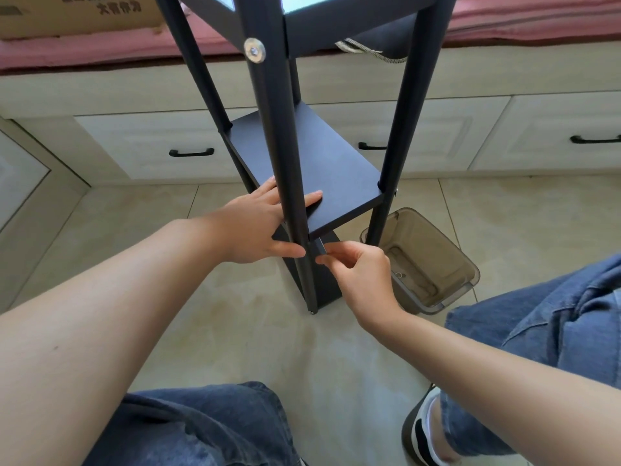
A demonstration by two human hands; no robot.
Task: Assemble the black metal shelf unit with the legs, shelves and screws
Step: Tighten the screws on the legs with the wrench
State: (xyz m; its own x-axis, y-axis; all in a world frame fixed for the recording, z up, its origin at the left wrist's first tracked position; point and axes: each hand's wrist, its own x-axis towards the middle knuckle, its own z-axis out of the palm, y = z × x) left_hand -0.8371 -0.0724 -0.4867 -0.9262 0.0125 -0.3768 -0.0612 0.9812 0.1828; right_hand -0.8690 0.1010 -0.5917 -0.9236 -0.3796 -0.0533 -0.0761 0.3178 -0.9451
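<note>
The black metal shelf unit stands upright on the floor. Its nearest leg (285, 156) runs down the middle of the view, with a silver screw (254, 51) near the top. The middle shelf (322, 163) is a flat black board between the legs; a lower shelf (327, 284) lies beneath it. My left hand (258, 227) lies on the middle shelf's near corner, fingers straight on top and thumb against the leg below. My right hand (356, 267) pinches a small dark tool (321, 247) at the leg just under that corner. What the tool's tip meets is hidden.
A translucent brown bin (450, 274) stands on the tile floor just right of the unit. Cream drawers with black handles (191, 152) run along the back under a pink cushion (100, 48). A cardboard box (77, 11) lies on it. My knees in jeans (551, 331) frame the foreground.
</note>
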